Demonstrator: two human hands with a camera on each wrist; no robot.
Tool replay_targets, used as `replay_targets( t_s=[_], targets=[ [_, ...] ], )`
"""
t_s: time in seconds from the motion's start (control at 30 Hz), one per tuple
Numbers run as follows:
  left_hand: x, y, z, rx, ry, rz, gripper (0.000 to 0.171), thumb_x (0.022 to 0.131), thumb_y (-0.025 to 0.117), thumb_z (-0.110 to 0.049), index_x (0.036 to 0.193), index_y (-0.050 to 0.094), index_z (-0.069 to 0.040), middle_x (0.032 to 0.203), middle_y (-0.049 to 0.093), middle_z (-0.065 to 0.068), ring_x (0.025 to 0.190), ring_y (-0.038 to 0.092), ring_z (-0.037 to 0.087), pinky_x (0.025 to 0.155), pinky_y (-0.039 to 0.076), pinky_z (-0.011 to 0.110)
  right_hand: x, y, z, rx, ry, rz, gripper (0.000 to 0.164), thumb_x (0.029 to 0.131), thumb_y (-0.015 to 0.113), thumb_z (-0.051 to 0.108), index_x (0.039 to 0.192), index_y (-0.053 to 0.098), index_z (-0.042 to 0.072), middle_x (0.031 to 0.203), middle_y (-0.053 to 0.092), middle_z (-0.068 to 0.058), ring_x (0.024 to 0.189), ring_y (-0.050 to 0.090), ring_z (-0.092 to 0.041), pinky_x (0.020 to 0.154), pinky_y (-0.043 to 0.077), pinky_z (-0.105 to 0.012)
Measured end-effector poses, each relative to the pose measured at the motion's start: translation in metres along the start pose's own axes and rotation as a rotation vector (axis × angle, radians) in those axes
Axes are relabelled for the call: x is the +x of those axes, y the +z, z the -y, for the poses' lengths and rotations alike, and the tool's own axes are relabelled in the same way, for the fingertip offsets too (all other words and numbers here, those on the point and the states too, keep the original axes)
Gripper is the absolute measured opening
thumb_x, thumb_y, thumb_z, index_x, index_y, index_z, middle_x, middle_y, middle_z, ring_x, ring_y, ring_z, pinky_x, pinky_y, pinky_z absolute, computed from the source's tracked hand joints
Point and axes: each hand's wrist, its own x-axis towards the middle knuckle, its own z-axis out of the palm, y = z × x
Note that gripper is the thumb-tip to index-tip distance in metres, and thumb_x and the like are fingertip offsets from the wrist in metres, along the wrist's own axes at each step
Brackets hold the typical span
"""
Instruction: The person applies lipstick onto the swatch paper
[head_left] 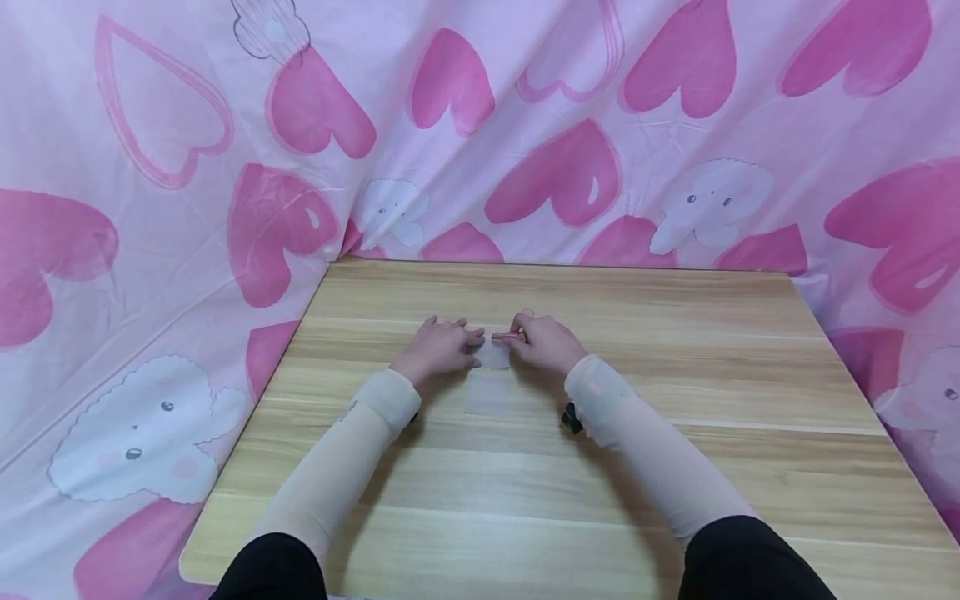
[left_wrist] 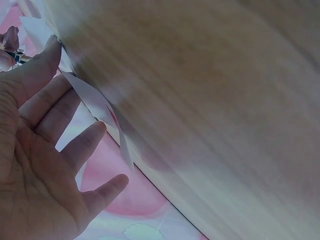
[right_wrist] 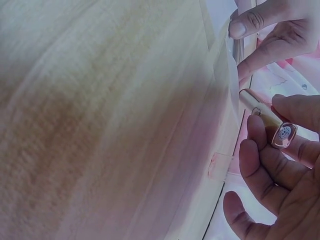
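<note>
My right hand (head_left: 543, 340) pinches a slim, shiny rose-gold tube (right_wrist: 267, 119) that looks like a lipstick; one end points left toward the paper. A patterned round end (right_wrist: 285, 132) shows near the thumb side. Just to the left, my left hand (head_left: 442, 346) has its fingers spread and loosely straight, touching the edge of a small white paper (head_left: 495, 356). In the left wrist view a short red streak marks the paper (left_wrist: 95, 97). How firmly the left fingers press cannot be seen.
A second pale, translucent sheet (head_left: 487, 393) lies on the wooden table (head_left: 487, 500) nearer to me. A small clear, pinkish piece (right_wrist: 220, 166) sits by the right hand. Behind the table's far edge hangs a pink curtain (head_left: 450, 192) with hearts.
</note>
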Motion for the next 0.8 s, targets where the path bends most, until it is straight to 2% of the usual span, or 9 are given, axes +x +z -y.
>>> replay_targets(
  t_s=[0.8],
  targets=[
    [-0.0034,0.0003,-0.0015,-0.025,-0.010,-0.002,0.053,0.088,0.065,-0.048,0.137,0.054,-0.032,0.147,0.045,-0.018,0.146,0.032,0.023,0.117,0.012,0.066,-0.0002,0.0027,0.0010,-0.028,0.026,0.044,0.022,0.094,0.059,0.039,0.101,0.062,0.018,0.069,0.063,0.001,0.060,0.055,-0.015,0.056,0.045,-0.028]
  ],
)
